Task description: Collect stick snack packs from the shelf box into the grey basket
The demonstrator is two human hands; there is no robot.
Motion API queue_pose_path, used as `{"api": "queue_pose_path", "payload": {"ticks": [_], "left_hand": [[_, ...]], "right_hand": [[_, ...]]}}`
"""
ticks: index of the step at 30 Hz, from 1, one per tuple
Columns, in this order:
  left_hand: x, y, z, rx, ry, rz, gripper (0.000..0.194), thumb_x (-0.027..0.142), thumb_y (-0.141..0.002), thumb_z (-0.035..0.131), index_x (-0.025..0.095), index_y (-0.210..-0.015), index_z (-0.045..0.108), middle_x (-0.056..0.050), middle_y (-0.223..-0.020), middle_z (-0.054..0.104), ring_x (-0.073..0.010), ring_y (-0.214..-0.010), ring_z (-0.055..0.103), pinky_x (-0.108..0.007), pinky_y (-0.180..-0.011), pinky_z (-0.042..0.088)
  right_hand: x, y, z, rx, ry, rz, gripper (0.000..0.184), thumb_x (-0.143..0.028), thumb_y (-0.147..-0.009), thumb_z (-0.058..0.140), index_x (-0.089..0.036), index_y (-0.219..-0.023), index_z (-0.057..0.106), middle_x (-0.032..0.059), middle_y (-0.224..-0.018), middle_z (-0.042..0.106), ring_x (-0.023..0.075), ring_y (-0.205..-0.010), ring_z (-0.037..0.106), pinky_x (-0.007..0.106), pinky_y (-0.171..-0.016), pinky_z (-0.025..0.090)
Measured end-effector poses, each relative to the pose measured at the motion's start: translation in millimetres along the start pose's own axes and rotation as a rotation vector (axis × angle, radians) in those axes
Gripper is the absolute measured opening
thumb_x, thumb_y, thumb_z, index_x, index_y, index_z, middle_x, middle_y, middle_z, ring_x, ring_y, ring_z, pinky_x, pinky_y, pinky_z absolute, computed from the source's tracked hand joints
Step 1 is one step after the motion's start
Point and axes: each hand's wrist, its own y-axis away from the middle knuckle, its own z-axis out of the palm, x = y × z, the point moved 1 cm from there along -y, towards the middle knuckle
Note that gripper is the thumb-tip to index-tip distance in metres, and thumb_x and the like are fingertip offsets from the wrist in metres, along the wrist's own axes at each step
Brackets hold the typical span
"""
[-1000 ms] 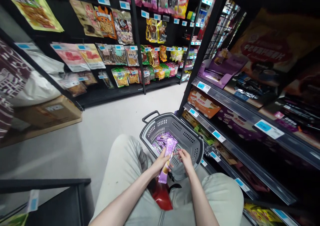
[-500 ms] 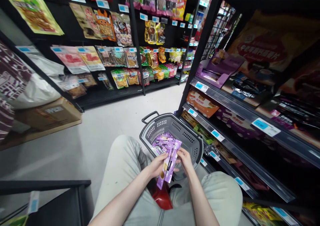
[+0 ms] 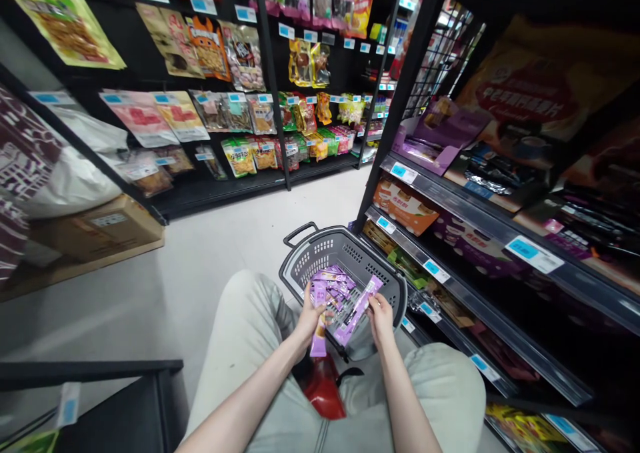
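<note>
Over the near side of a grey shopping basket [image 3: 370, 256], my left hand [image 3: 311, 319] grips a long purple snack packet [image 3: 319, 341], which stands almost upright in the view. To its right, my right hand [image 3: 381, 314] pinches another purple snack packet [image 3: 357, 311] by its edge, tilted with its top to the right. More purple packets [image 3: 336, 281] lie loosely piled on the basket floor beyond my hands. The basket rests on the floor in front of my knees, its black handle [image 3: 300, 233] folded to the far left.
Dark shelves with price tags [image 3: 435, 271] rise close on the right, one holding an opened purple box [image 3: 430, 149]. Hanging snack bags [image 3: 245, 59] fill the far rack. A cardboard box [image 3: 100, 229] and white sack [image 3: 75, 179] stand left; a black frame [image 3: 90, 373] is near left.
My hands have moved apart. The two packets that overlapped between them are now separate, one in each hand, the right one shifted over the basket's right side.
</note>
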Motion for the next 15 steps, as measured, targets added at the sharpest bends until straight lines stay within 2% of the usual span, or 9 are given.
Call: {"api": "queue_pose_path", "payload": {"ticks": [3, 7, 10, 15], "left_hand": [[-6, 4, 2.1, -0.101, -0.349, -0.04, 0.033, 0.031, -0.07, 0.05, 0.017, -0.1, 0.052, -0.002, -0.069, 0.057, -0.0058, -0.039, 0.045, -0.015, -0.032, 0.03], [-19, 12, 7.7, -0.351, -0.625, -0.133, 0.038, 0.048, -0.067, 0.05, 0.012, -0.076, 0.057, 0.004, -0.045, 0.046, -0.0079, -0.036, 0.043, -0.017, -0.031, 0.029], [-25, 13, 9.9, -0.412, -0.621, -0.132, 0.037, 0.048, -0.064, 0.054, 0.012, -0.07, 0.055, 0.005, -0.041, 0.044, -0.0074, -0.034, 0.042, -0.017, -0.032, 0.03], [-28, 7, 8.5, -0.35, -0.459, -0.128, 0.034, 0.045, -0.061, 0.057, 0.012, -0.07, 0.052, 0.002, -0.057, 0.052, -0.007, -0.038, 0.047, -0.016, -0.03, 0.029]], "right_hand": [[-3, -3, -5, 0.038, -0.018, -0.003, 0.017, -0.027, -0.055, 0.066, -0.018, -0.065, 0.056, -0.0057, -0.053, 0.053, 0.0081, -0.048, 0.046, 0.021, -0.048, 0.039], [-2, -6, -9, 0.059, -0.022, -0.015, 0.018, -0.028, -0.055, 0.065, -0.017, -0.066, 0.055, -0.0045, -0.057, 0.054, 0.009, -0.052, 0.049, 0.022, -0.052, 0.042], [0, -5, -6, -0.007, 0.027, -0.022, 0.02, -0.026, -0.055, 0.065, -0.018, -0.07, 0.054, -0.0057, -0.055, 0.052, 0.0092, -0.051, 0.049, 0.023, -0.055, 0.043], [1, 6, 9, -0.289, 0.199, 0.009, 0.045, -0.015, -0.043, 0.071, -0.021, -0.083, 0.051, -0.0046, -0.065, 0.058, 0.0126, -0.059, 0.053, 0.026, -0.06, 0.044]]}}
